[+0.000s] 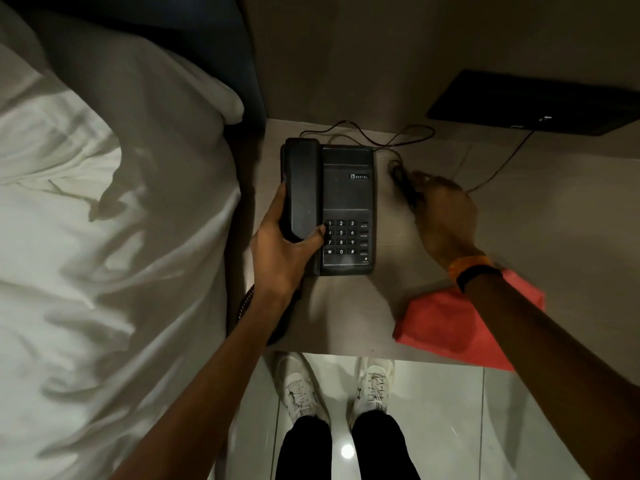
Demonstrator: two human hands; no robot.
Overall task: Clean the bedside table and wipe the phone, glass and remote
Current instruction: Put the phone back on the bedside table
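nearest us, white shoes (337, 386) on the tiled floor, then a red cloth (460, 323) on the bedside table (346, 306) front right corner, under our right forearm. our left hand (282, 251) wraps the phone (332, 206) handset's lower end, thumb over the keypad edge, fingers curled round the left side. our right hand (445, 216), blurred, fingers closed on the black cord (403, 183) beside the phone. bed (104, 237) to the left.
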